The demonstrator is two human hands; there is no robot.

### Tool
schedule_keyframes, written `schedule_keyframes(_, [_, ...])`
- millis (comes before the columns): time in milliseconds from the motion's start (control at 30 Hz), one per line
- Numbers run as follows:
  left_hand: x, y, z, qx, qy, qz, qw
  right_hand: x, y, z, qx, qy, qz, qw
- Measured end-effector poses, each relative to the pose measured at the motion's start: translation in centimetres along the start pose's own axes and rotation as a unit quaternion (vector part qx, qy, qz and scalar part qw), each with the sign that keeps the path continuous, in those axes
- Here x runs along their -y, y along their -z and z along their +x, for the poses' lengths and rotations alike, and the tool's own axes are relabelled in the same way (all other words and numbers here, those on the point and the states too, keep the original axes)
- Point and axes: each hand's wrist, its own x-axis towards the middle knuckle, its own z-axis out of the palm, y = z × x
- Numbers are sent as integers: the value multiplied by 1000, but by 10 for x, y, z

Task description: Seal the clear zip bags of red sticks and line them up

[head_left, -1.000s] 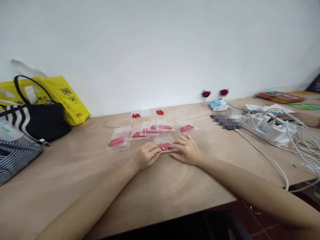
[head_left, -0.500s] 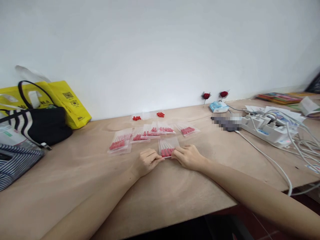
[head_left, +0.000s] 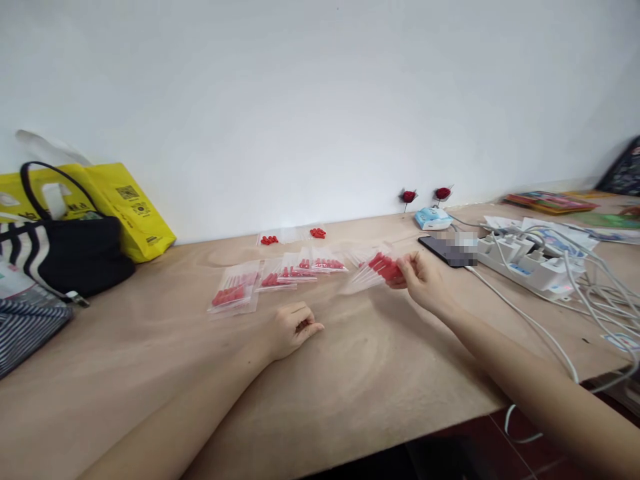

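Observation:
My right hand (head_left: 417, 277) pinches the end of a clear bag of red-ended sticks (head_left: 375, 270), lifted above the table on the right. Behind it another bag is partly hidden. My left hand (head_left: 295, 329) rests on the table (head_left: 350, 380), fingers curled and thumb stretched out, with nothing visible in it. Several filled bags (head_left: 275, 275) overlap in a row beyond my left hand, the leftmost bag (head_left: 233, 290) nearest to it. Farther back lie small red pieces (head_left: 269, 240) and more red pieces (head_left: 317, 233) on clear bags.
At the left are a yellow bag (head_left: 145, 213), a black bag (head_left: 85, 253) and a striped bag (head_left: 30, 330). On the right lie a phone (head_left: 445, 250), a blue packet (head_left: 433, 219), a power strip (head_left: 530, 263) with tangled cables, and two red roses (head_left: 443, 193) by the wall.
My right hand has lifted the bag off the table and carried it right and away from me. My left hand has let go of it. The view has shifted slightly.

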Motion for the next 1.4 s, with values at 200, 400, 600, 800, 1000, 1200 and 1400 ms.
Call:
schedule_keyframes(200, [0,-2,2,21,11,-2,1000,-19,-16,50,-45,73,-49,995])
schedule_keyframes(400, [3,-3,-1,47,34,-7,998,-53,-59,89,-24,143,-174,974])
schedule_keyframes(600, [3,-2,0,67,47,-28,996,-54,-62,84,108,189,-226,950])
schedule_keyframes(800, [3,0,2,64,41,-33,997,-49,-20,78,70,36,-400,913])
schedule_keyframes(1000, [1,1,2,58,41,-23,997,-52,2,78,14,-96,-422,901])
schedule_keyframes(1200, [0,1,2,58,45,-18,997,-41,26,70,38,-246,-336,908])
schedule_keyframes(1400, [1,0,3,57,49,-26,997,-20,65,31,161,-327,-99,926])
